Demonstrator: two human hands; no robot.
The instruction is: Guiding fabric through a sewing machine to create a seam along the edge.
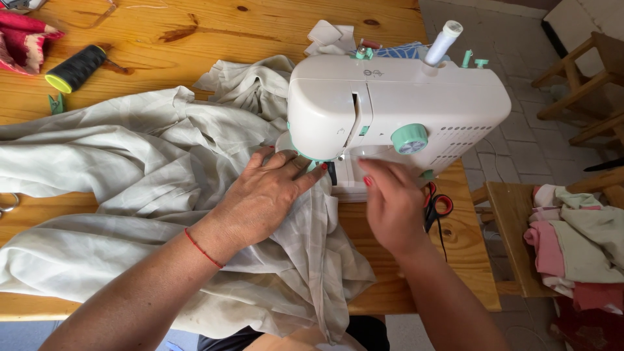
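Hands (325,198) flat on cloth (130,169) (open)

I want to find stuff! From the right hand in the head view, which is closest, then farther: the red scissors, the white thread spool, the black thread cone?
1. Red scissors, just right of the right hand.
2. White thread spool, atop the machine.
3. Black thread cone, far left.

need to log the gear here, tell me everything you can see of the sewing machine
The small white plastic sewing machine stands upright at the right end of the wooden table, with mint-green dials and knobs. A white thread spool stands on a pin on top. Pale grey-beige fabric runs under its needle end. The left hand presses the fabric flat by the needle; the right hand, blurred, is at the machine's base. Red-handled scissors lie beside it.
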